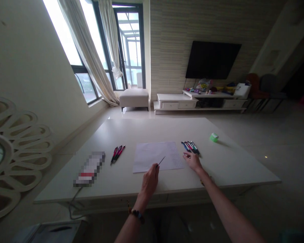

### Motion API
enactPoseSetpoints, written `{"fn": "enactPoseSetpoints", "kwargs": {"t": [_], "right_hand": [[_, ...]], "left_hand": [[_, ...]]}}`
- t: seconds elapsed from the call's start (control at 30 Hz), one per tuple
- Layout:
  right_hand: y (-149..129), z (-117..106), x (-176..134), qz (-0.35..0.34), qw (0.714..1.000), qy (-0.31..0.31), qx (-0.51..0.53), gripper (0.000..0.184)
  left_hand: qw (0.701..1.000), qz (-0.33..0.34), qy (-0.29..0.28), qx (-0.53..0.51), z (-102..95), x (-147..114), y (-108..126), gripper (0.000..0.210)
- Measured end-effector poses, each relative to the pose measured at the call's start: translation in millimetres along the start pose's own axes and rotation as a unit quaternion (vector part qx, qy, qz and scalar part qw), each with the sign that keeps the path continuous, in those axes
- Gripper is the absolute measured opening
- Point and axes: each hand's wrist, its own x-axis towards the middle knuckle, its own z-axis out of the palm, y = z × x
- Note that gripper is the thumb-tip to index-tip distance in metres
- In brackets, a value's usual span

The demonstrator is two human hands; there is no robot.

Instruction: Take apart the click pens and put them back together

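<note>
A thin dark rod, which looks like a pen refill, sticks up and to the right from my left hand, whose fingers are closed around its lower end. Beneath its tip lies a white sheet of paper with faint print along the right side. My right hand is just past the sheet's right edge, thumb and finger pinched together; whatever is between them is too small to make out. Touching or very near that hand is a group of several pens in mixed colours. Farther left, several red and black pens lie together.
A small green container stands on the right of the white table. On the left lies a blurred-out, phone-like object with a cable hanging over the front edge. Beyond are an ottoman and a television cabinet.
</note>
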Motion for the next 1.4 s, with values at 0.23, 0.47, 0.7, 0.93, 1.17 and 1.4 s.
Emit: {"fn": "enactPoseSetpoints", "kwargs": {"t": [0.23, 0.47, 0.7, 0.93, 1.17, 1.4], "right_hand": [[-10, 2, -20, 0.009, 0.998, 0.059, 0.014, 0.037], [-82, 35, -70, -0.016, 0.972, -0.094, 0.215, 0.044], [-113, 56, -67, 0.005, 0.947, -0.098, 0.305, 0.043], [-66, 17, -35, 0.012, 0.990, -0.038, 0.133, 0.025], [-9, -13, -17, 0.005, 0.981, -0.106, -0.162, 0.018], [5, -13, -30, 0.020, 0.997, -0.026, -0.067, 0.025]], "left_hand": [[1.000, -0.005, -0.011, 0.019, 2.1, 1, -1, 0.025], [0.999, 0.003, -0.031, 0.026, -0.3, 1, 2, 0.026], [0.997, 0.017, -0.056, 0.045, -2.1, 1, 2, 0.027], [0.995, 0.027, -0.065, 0.073, 0.5, 1, 0, 0.025], [0.995, 0.018, -0.069, 0.076, 2.0, 2, -2, 0.026], [0.994, 0.011, -0.076, 0.082, 1.2, 1, 0, 0.026]]}}
